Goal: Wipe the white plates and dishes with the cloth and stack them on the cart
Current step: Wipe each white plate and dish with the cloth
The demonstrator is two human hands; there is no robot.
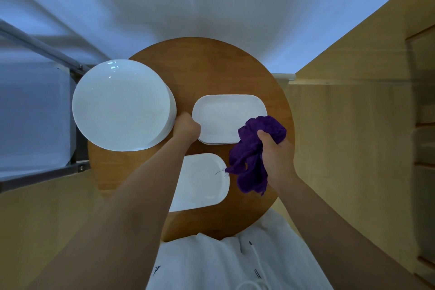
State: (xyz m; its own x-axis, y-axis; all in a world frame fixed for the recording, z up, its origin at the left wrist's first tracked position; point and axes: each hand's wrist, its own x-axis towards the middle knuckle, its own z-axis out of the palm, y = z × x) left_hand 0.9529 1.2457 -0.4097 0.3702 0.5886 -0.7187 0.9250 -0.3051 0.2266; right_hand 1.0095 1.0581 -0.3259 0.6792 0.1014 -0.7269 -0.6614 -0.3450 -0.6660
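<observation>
Two bare arms reached out over a round wooden table [211,66], above white clothing [211,263] at its near edge. Nearest lay an oblong white dish [202,179], close to the near edge and partly hidden under the left forearm. Just right of it hung a purple cloth [249,158], bunched in the right hand [275,155], whose fingers and thumb were curled round it; the cloth's upper end lay over the near right corner of a second oblong dish [226,115]. That dish sat toward the table's middle, topping a small stack. The left hand [186,127] was at that dish's left rim with its fingers curled; whether it actually gripped the rim could not be told. Left of it, a stack of round plates [122,103] overhung the table's left edge. Beyond the plates stood a metal-framed cart [77,70].
</observation>
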